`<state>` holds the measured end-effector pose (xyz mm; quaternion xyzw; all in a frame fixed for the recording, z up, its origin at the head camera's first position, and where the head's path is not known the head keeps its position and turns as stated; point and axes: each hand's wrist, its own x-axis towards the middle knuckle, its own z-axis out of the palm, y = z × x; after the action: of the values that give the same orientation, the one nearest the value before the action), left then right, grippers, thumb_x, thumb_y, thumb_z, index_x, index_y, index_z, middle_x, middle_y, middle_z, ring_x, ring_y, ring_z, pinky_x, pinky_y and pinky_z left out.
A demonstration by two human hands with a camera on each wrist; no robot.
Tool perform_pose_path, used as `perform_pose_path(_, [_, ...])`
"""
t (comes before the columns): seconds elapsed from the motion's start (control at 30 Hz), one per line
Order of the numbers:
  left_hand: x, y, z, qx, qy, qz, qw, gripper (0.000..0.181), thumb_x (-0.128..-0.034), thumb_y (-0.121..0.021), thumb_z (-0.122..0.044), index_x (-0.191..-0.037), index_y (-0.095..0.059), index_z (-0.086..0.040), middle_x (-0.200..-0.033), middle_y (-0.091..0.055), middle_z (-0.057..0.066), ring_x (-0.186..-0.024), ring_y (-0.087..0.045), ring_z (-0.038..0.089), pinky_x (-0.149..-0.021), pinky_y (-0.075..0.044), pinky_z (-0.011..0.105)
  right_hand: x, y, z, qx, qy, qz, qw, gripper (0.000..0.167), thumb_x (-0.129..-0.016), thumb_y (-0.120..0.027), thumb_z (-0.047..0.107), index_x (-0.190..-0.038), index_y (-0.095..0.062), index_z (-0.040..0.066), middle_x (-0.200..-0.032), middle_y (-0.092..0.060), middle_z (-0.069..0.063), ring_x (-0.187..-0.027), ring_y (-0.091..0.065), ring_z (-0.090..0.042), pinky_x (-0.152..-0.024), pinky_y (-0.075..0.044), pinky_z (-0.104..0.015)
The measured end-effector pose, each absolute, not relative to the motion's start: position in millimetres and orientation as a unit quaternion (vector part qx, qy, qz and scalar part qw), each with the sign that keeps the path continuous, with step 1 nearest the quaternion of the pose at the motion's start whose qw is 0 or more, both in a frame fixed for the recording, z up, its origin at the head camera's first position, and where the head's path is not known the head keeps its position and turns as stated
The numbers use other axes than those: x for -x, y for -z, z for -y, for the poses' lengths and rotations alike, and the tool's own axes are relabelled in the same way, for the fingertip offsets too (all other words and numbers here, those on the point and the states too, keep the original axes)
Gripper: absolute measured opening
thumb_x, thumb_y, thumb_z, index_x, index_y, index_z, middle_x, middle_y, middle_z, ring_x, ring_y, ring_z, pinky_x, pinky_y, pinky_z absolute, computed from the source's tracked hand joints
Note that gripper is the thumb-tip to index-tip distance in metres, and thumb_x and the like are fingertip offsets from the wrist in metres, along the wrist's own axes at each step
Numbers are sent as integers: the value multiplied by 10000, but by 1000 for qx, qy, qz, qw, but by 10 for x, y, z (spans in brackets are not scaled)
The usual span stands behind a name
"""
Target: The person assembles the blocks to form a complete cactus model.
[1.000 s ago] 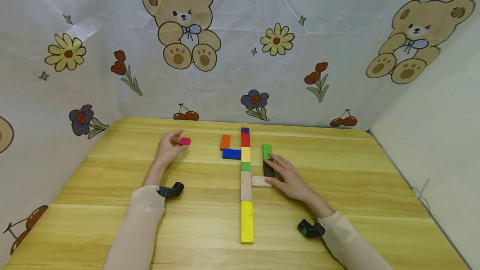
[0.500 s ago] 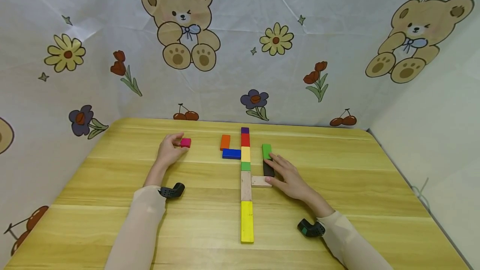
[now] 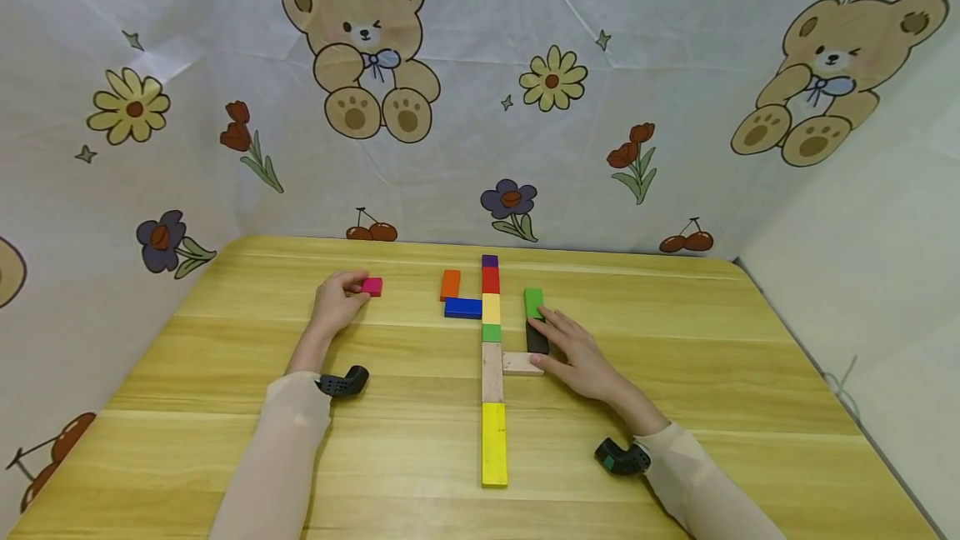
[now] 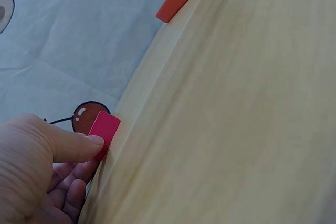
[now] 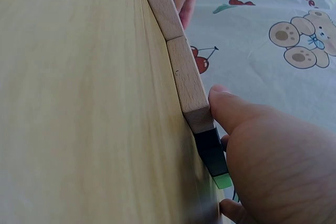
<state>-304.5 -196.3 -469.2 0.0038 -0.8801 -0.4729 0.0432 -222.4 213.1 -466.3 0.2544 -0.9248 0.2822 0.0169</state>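
Observation:
In the head view my left hand [image 3: 337, 304] pinches a small pink block [image 3: 372, 287] at the table's far left; I cannot tell whether the block touches the wood. The left wrist view shows the thumb lying against the pink block [image 4: 108, 125]. My right hand [image 3: 581, 363] rests on the right-hand blocks with fingers spread. Its thumb touches the end of a plain wooden block [image 3: 517, 363], and its fingertips lie over a black block [image 3: 537, 338] and the near end of a green block [image 3: 533, 300]. The right wrist view also shows the black block [image 5: 211, 151], partly behind the hand.
Down the middle runs a flat column of blocks: purple [image 3: 490, 260], red [image 3: 491, 279], pale yellow [image 3: 491, 307], small green [image 3: 491, 332], plain wood [image 3: 492, 372] and long yellow [image 3: 494, 444]. A blue block [image 3: 463, 308] joins its left side, touching an orange block [image 3: 451, 283].
The left hand's index finger has come down and its thumb has drawn back slightly on the pink block, which has shifted a little nearer. The right hand and the laid blocks have not moved.

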Motion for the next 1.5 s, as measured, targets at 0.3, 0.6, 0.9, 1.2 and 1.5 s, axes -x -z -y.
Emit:
perform_pose_path(0.3, [3067, 4693, 1956, 4, 476, 878, 56, 384, -919, -635, 4, -1300, -600, 44, -1180, -618, 243, -1013, -582, 310, -770, -441, 219, 2226, 4653, -2144, -251, -282, 926, 18, 602, -948, -633, 296, -1483, -435, 104, -1587, -292, -180, -1456, -223, -460, -1126, -178, -680])
perform_pose_path(0.6, [3094, 4625, 1890, -42, 521, 850, 71, 368, -936, -638, -57, -1302, -622, -17, -1150, -648, 240, -1026, -599, 298, -765, -442, 201, 2208, 4650, -2157, -250, -286, 925, 18, 605, -946, -636, 303, -1481, -438, 101, -1588, -293, -177, -1457, -223, -458, -1124, -179, -683])
perform_pose_path(0.9, [3320, 4415, 1493, -13, 539, 836, 106, 364, -905, -673, -47, -1267, -648, -20, -1131, -647, 203, -955, -602, 281, -712, -435, 192, 2201, 4649, -2140, -257, -292, 921, 24, 602, -942, -640, 317, -1472, -453, 102, -1579, -312, -176, -1453, -238, -452, -1124, -185, -677])
perform_pose_path(1.2, [3528, 4367, 1045, 25, 526, 846, 82, 347, -906, -656, -8, -1253, -647, 14, -1177, -615, 201, -980, -605, 312, -789, -528, 294, 2207, 4648, -2143, -253, -286, 924, 21, 601, -946, -634, 322, -1477, -447, 111, -1584, -307, -165, -1455, -236, -449, -1128, -186, -672])
perform_pose_path(1.5, [3584, 4444, 906, 29, 489, 869, 72, 348, -887, -658, 25, -1235, -660, 14, -1207, -631, 213, -1001, -613, 331, -818, -526, 371, 2202, 4636, -2125, -255, -283, 924, 24, 585, -954, -623, 315, -1472, -452, 104, -1580, -313, -172, -1452, -241, -456, -1116, -206, -681])
